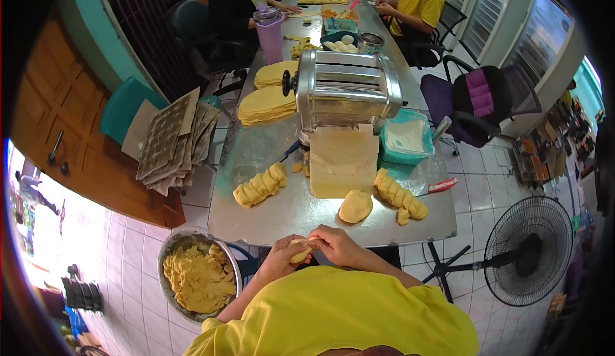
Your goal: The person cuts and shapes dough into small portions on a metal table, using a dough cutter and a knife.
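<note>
Just off the table's near edge, my left hand (282, 258) is closed round a small piece of yellow dough (300, 251). My right hand (334, 243) pinches the same dough from the right. On the metal table (288, 218) ahead lies a round dough lump (355, 207), with a row of dough pieces (400, 196) to its right and another row (260, 185) to the left. A pasta machine (349, 87) stands behind, a flat dough-coloured sheet (344, 162) in front of it. Low on the left is a metal bowl (168, 292) of dough.
Stacked dough sheets (268, 105) lie left of the machine; a teal tub of flour (407, 137) and a red-handled tool (442, 186) are right. A fan (528, 250) stands at right, egg trays (168, 138) at left. Other people sit farther along the table.
</note>
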Motion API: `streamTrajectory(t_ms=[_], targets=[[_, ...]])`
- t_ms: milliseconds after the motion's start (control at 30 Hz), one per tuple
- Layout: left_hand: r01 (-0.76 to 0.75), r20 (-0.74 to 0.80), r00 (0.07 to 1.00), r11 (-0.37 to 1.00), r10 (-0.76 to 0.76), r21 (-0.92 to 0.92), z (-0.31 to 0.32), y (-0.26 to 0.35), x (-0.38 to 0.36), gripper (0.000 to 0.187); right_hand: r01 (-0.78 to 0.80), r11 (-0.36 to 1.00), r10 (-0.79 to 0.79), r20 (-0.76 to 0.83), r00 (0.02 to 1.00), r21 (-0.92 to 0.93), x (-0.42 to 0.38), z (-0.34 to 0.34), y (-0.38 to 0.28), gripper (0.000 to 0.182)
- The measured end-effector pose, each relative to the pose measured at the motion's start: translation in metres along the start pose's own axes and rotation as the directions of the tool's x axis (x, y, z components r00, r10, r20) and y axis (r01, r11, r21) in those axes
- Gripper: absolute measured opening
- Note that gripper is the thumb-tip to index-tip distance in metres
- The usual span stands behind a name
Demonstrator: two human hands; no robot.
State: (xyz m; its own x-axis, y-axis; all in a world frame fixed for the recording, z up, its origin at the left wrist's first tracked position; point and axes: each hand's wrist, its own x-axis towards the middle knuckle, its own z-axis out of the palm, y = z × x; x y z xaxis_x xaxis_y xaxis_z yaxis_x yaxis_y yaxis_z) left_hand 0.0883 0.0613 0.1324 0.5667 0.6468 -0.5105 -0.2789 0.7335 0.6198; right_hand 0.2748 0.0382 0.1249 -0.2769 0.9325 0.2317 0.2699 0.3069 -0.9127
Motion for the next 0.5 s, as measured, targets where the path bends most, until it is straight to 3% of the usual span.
streamTrajectory(t_ms=[133,200,233,267,333,367,433,467,500], targets=[[-0.042,0.061,0.997,0.997,0.038,0.068,0.006,0.014,-0.004,0.017,0.033,0.999,-0.035,-0.035,0.999,-0.031,-0.001,-0.011,0.002,0.008],[-0.161,0.174,0.971,0.987,0.162,-0.022,0.005,0.026,-0.008,0.016,-0.051,0.993,0.021,-0.264,0.964,-0.107,-0.002,-0.023,0.015,0.009],[-0.215,0.177,0.961,0.976,0.214,-0.012,0.0,0.031,-0.006,0.02,-0.123,0.992,0.109,-0.265,0.958,-0.034,-0.004,-0.033,0.013,0.008],[-0.219,0.185,0.958,0.976,0.217,-0.011,0.001,0.035,-0.002,0.02,-0.119,0.992,0.104,-0.27,0.957,-0.041,-0.001,-0.039,0.012,0.008],[-0.236,0.038,0.971,0.97,0.234,0.057,0.004,0.042,0.0,0.023,-0.059,0.997,0.066,-0.207,0.976,0.04,-0.001,-0.037,0.008,0.009],[-0.24,0.058,0.97,0.968,0.236,0.07,-0.005,0.038,0.006,0.026,-0.058,0.997,0.066,-0.217,0.974,0.042,0.002,-0.032,0.008,0.009],[-0.255,0.032,0.967,0.965,0.253,0.064,-0.006,0.03,0.014,0.027,-0.03,0.954,0.097,-0.213,0.972,0.298,0.008,-0.019,0.01,0.015],[-0.274,-0.002,0.962,0.96,0.275,0.05,-0.004,0.026,0.017,0.028,-0.024,0.955,0.091,-0.216,0.972,0.297,0.01,-0.016,0.012,0.015],[-0.279,-0.001,0.96,0.959,0.28,0.052,-0.004,0.021,0.022,0.028,0.043,0.995,-0.026,-0.18,0.983,0.092,0.011,-0.013,0.015,0.02]])
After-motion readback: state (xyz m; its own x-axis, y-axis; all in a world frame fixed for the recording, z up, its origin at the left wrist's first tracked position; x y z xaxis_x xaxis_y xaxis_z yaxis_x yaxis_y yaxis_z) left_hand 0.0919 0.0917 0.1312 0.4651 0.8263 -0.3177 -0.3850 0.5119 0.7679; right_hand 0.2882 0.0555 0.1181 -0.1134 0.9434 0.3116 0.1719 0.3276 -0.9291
